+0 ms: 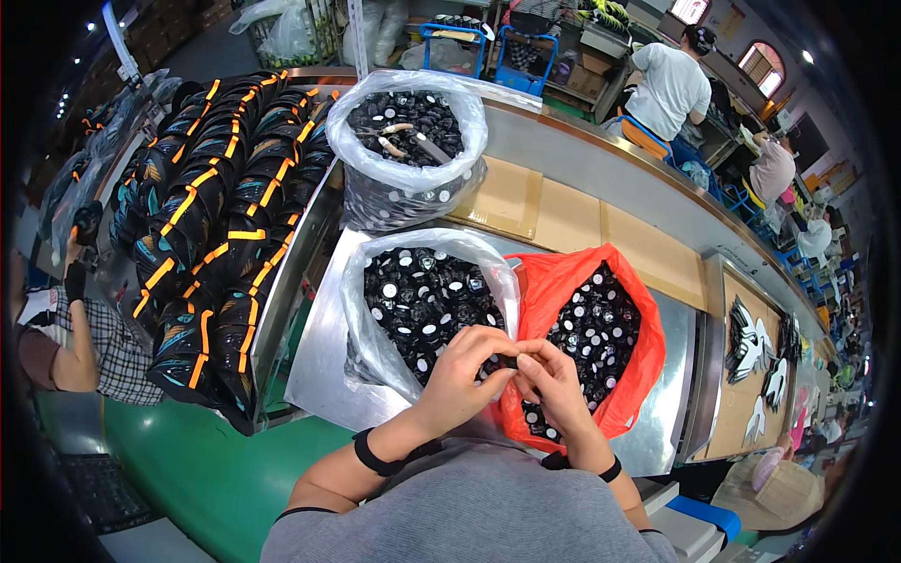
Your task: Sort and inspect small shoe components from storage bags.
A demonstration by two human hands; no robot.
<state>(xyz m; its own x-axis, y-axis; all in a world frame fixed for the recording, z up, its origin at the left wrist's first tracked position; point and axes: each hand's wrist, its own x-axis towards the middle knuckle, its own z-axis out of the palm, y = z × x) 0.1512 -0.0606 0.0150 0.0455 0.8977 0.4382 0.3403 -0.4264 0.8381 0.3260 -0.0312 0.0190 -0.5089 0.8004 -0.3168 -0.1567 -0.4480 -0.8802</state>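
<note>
My left hand (460, 375) and my right hand (552, 377) meet over the gap between two open bags, fingertips pinched together. Whatever they pinch is too small and too covered by the fingers to name; a dark bit shows between them. Below and left of them is a clear plastic bag (355, 298) full of small black pieces (427, 293) with white round spots. To the right, a red plastic bag (648, 349) holds similar black and white pieces (593, 324). Both bags stand on a metal table (324, 380).
Behind stands another clear bag (413, 199) of black parts, with a few stick-like tools on top. Stacked black shoe-like items with orange strips (202, 235) fill the left trough. Cardboard (563, 214) lines the back; white and black cut pieces (751, 342) lie right. Other people work nearby.
</note>
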